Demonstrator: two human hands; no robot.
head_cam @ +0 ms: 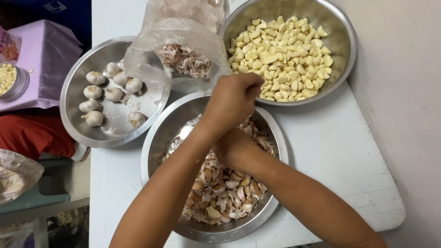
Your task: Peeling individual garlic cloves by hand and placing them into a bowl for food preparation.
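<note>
White table (330,151), left hand (232,98) fisted over bowl of garlic skins (220,193), right hand (234,149) beneath, grip hidden.

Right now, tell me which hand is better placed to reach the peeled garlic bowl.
Left. The left hand hovers at the rim of the bowl of peeled garlic cloves; the right hand sits lower in the bowl of garlic skins, under the left forearm.

home kitchen prep spot, white table (340,151) w/ steel bowls (342,41), garlic bulbs (94,92), peeled cloves (280,57)
</note>
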